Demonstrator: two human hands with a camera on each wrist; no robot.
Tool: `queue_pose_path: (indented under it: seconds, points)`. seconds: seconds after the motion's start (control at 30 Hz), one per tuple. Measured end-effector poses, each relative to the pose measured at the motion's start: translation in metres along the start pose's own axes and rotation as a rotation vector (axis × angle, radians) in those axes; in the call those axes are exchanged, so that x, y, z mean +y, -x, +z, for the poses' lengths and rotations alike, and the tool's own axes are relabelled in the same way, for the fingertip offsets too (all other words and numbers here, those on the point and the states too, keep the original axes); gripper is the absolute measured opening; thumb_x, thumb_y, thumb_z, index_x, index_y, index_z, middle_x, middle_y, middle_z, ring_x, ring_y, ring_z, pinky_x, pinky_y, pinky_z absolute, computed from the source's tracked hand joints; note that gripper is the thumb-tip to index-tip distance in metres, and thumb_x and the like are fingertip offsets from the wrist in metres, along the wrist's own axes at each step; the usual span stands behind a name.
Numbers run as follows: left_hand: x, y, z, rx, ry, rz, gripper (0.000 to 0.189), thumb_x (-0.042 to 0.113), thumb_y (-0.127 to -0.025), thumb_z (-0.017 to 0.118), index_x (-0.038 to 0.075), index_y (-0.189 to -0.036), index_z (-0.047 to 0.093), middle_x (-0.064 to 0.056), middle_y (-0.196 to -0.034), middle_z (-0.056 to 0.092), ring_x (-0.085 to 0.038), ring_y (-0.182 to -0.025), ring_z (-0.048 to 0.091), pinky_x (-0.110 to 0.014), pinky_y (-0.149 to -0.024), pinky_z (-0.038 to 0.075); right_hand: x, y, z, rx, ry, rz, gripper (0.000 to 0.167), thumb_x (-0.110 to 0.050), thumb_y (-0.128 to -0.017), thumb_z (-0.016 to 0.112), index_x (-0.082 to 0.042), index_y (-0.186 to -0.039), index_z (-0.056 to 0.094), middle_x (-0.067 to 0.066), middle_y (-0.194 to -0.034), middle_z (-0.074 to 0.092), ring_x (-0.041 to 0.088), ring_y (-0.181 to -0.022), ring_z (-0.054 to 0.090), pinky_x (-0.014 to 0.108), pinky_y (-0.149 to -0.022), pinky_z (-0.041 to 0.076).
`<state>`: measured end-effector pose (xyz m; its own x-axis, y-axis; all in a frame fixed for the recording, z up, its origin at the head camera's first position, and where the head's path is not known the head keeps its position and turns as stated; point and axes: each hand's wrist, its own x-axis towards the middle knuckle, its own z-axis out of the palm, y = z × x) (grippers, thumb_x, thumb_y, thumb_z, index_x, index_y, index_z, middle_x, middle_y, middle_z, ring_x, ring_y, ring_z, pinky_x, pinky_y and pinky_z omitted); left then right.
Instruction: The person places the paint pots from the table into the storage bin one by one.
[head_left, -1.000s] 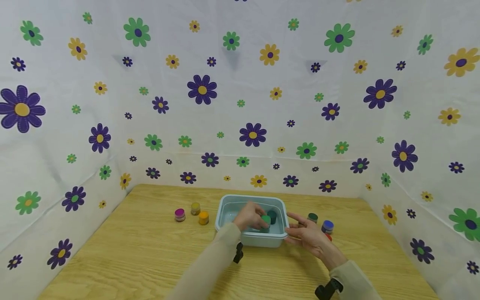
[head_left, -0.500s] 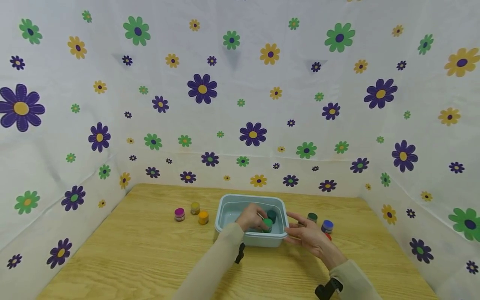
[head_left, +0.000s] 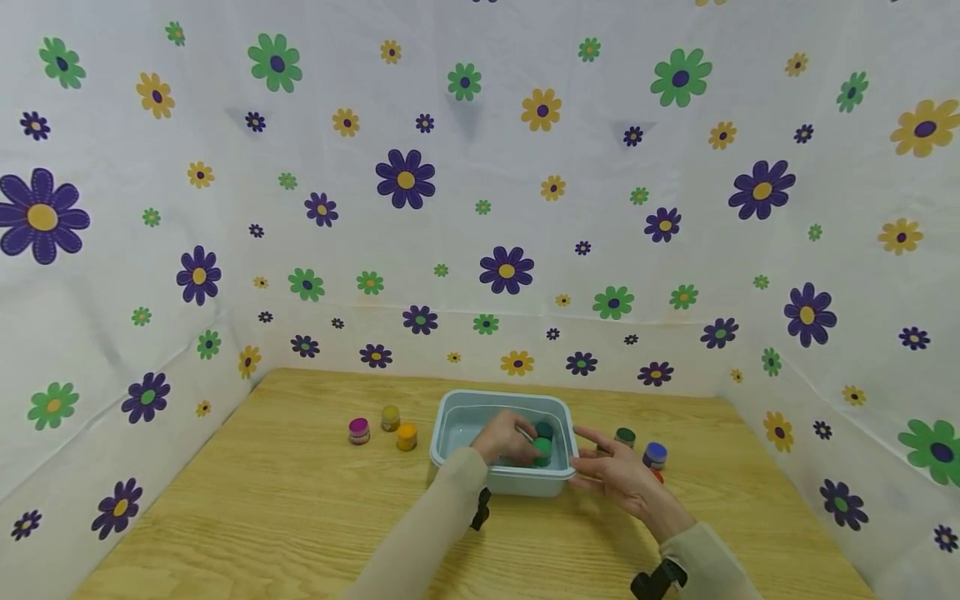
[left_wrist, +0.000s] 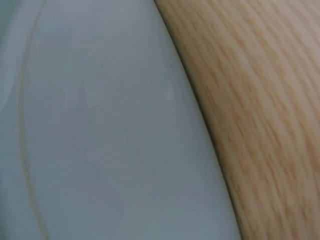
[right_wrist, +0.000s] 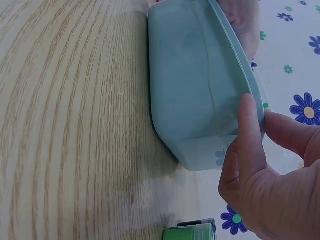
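Note:
A light blue plastic tub (head_left: pixel 517 481) stands on the wooden table. My left hand (head_left: pixel 504 437) reaches over its near rim and pinches a green-lidded paint jar (head_left: pixel 542 451) low inside, at the right end. Just behind that jar is a dark teal one (head_left: pixel 543 430). With extended fingers, my right hand (head_left: pixel 611 469) touches the tub's right end at the rim; the right wrist view shows a fingertip against the outer wall (right_wrist: pixel 190 75). Only the tub's outer side (left_wrist: pixel 120 120) and wood appear in the left wrist view, so the left fingers are hidden there.
Left of the tub stand a magenta jar (head_left: pixel 359 431), a yellow jar (head_left: pixel 391 417) and an orange one (head_left: pixel 407 437). Beyond my right hand are a dark green jar (head_left: pixel 625 436), a blue jar (head_left: pixel 655 454) and a partly covered red lid (head_left: pixel 657 476). Flowered cloth (head_left: pixel 465 233) surrounds the table.
The green-lidded jar has shifted slightly right and toward the near right corner inside the tub, with my left hand at it. My right hand stays at the tub's end.

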<state>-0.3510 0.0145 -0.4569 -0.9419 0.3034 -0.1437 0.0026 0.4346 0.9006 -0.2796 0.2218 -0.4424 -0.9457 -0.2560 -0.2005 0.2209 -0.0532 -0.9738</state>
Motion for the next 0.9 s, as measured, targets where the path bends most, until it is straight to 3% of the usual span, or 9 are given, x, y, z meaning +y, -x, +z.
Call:
queue_pose_path:
  seconds: [0.23,0.53,0.9]
  points:
    - [-0.001,-0.002,0.000,-0.029,0.062,0.034,0.028,-0.009,-0.077,0.075,-0.007,-0.104,0.071,-0.015,-0.097,0.071,-0.021,-0.075,0.071,-0.032,-0.069,0.062,0.002,0.000,-0.001,-0.008,0.004,-0.005,0.073,-0.002,-0.095,0.060,-0.005,-0.156,0.019,0.036,-0.144,0.037,0.025,-0.108,0.065,0.039,-0.092,0.058]
    - [0.000,0.000,-0.003,-0.050,0.044,0.052,0.028,-0.011,-0.077,0.073,-0.007,-0.104,0.070,-0.015,-0.098,0.071,-0.020,-0.078,0.071,-0.031,-0.071,0.062,0.002,-0.001,-0.001,-0.001,-0.006,-0.004,0.073,-0.001,-0.096,0.059,-0.005,-0.156,0.019,0.035,-0.144,0.037,0.025,-0.107,0.065,0.035,-0.088,0.060]
    - [-0.006,-0.002,-0.016,-0.054,0.099,0.074,0.027,-0.006,-0.079,0.074,-0.006,-0.106,0.070,-0.013,-0.096,0.071,-0.022,-0.081,0.070,-0.035,-0.077,0.062,0.000,0.001,0.000,0.000,-0.010,0.009,0.073,-0.001,-0.095,0.060,-0.005,-0.156,0.020,0.033,-0.141,0.042,0.024,-0.106,0.066,0.036,-0.090,0.059]
